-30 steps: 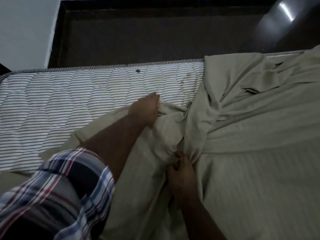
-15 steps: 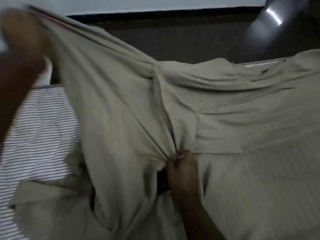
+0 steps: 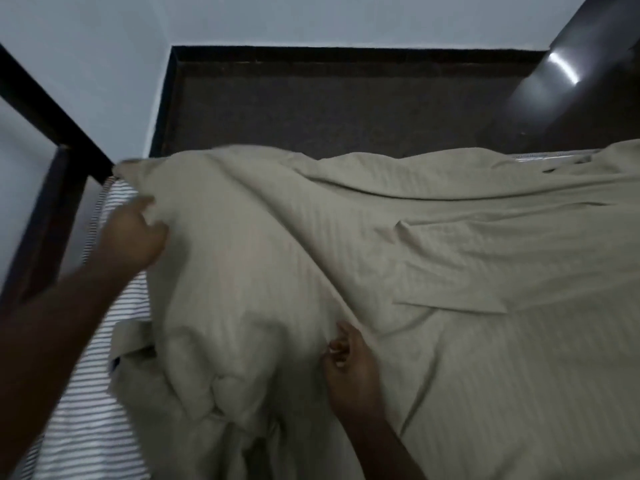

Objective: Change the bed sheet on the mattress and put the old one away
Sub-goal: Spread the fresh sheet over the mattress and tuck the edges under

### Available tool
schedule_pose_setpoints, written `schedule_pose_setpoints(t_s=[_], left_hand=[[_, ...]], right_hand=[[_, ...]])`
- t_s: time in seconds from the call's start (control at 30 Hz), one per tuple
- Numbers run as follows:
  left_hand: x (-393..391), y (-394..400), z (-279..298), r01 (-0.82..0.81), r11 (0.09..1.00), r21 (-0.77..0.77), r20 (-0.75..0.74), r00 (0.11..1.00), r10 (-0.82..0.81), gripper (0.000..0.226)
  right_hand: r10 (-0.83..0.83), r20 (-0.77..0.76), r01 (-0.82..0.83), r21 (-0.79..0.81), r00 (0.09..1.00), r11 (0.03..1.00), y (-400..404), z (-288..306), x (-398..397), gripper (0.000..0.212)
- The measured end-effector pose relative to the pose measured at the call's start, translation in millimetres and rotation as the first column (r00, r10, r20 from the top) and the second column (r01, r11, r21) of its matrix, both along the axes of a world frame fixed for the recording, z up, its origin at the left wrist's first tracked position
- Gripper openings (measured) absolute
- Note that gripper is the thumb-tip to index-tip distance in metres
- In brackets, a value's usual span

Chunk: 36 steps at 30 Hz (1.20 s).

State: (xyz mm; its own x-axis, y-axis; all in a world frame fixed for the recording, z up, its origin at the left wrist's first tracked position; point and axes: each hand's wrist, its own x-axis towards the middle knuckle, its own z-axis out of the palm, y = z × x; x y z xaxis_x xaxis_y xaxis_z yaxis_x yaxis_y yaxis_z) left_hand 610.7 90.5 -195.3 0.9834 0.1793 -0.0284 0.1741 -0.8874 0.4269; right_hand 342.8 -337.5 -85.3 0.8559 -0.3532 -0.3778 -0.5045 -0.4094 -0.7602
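The beige bed sheet (image 3: 346, 254) covers most of the striped mattress (image 3: 86, 427); the nine o'clock edge remains bare. Left hand (image 3: 130, 233) pinches its edge, right hand (image 3: 349, 365) grips a fold. Tucking remains.

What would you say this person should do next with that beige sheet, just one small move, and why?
Probably draw the beige striped cotton sheet further left with the left hand, which grips its edge. A strip of the striped quilted mattress is uncovered on that side, while the right hand pinches a fold near the middle.
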Motion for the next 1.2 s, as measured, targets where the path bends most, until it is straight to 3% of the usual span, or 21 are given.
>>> schedule_pose_setpoints(t_s=[0.07,0.13,0.17,0.23,0.37,0.47,0.53,0.63,0.7,0.8,0.9,0.93,1.0,1.07,1.1,1.17,1.2], left_hand=[[-110,-97,116,-0.167,0.985,-0.047,-0.172,0.973,0.157,0.061],[-173,-94,104,-0.288,0.956,0.061,-0.282,0.913,0.293,0.079],[-205,-90,93,-0.337,0.94,0.05,-0.409,0.852,0.327,0.093],[-245,-83,68,-0.393,0.919,-0.039,-0.51,0.798,0.32,0.116],[-312,-97,68,-0.317,0.919,-0.234,-0.4,0.893,0.207,0.106],[-348,-105,73,-0.375,0.923,-0.09,-0.423,0.853,0.306,0.114],[-372,-109,69,-0.437,0.89,-0.131,-0.481,0.813,0.328,0.104],[-399,-115,68,-0.455,0.819,-0.349,-0.567,0.799,0.202,0.039],[-416,-105,70,-0.502,0.767,-0.399,-0.522,0.812,0.26,0.026],[-452,-84,106,-0.627,0.646,-0.437,-0.273,0.776,0.568,0.03],[-521,-51,136,-0.767,0.516,-0.382,-0.079,0.583,0.808,0.026],[-551,-45,142,-0.788,0.474,-0.393,-0.054,0.534,0.844,0.028],[-605,-41,149,-0.826,0.406,-0.391,-0.055,0.462,0.885,0.023],[-647,-41,147,-0.87,0.396,-0.294,-0.048,0.428,0.903,0.021],[-660,-41,147,-0.88,0.402,-0.253,-0.071,0.431,0.9,0.023],[-678,-42,143,-0.854,0.488,-0.177,-0.135,0.513,0.848,0.032],[-684,-44,141,-0.797,0.59,-0.132,-0.108,0.603,0.79,0.037]], right_hand=[[0.016,-0.021,-0.017,-0.035,1.0,0.999,3,-1,-22,0.038],[0.063,-0.039,-0.066,-0.077,0.997,0.995,7,0,-47,0.023],[0.114,-0.057,-0.119,-0.094,0.992,0.989,10,0,-60,0.017],[0.256,-0.105,-0.265,-0.08,0.961,0.961,19,-2,-84,0.017],[0.55,-0.253,-0.565,0.015,0.796,0.825,51,-10,-129,0.041],[0.589,-0.284,-0.605,0.035,0.757,0.795,78,-6,-157,0.04],[0.595,-0.341,-0.619,0.047,0.728,0.784,99,-7,-174,0.047],[0.619,-0.362,-0.63,0.103,0.697,0.77,121,-18,-199,0.062],[0.654,-0.361,-0.687,0.049,0.665,0.725,125,-24,-212,0.059],[0.674,-0.309,-0.716,-0.035,0.671,0.697,129,-23,-230,0.047],[0.689,-0.135,-0.699,-0.043,0.712,0.714,153,-3,-263,0.065],[0.721,-0.062,-0.722,0.01,0.69,0.691,163,6,-279,0.065],[0.828,-0.005,-0.815,0.175,0.56,0.553,181,18,-312,0.05],[0.909,0.004,-0.881,0.25,0.417,0.403,186,23,-335,0.043],[0.919,0.003,-0.891,0.246,0.395,0.383,183,19,-342,0.044],[0.863,-0.063,-0.843,0.193,0.501,0.503,172,13,-351,0.044],[0.804,-0.072,-0.791,0.15,0.59,0.594,164,9,-353,0.042]])
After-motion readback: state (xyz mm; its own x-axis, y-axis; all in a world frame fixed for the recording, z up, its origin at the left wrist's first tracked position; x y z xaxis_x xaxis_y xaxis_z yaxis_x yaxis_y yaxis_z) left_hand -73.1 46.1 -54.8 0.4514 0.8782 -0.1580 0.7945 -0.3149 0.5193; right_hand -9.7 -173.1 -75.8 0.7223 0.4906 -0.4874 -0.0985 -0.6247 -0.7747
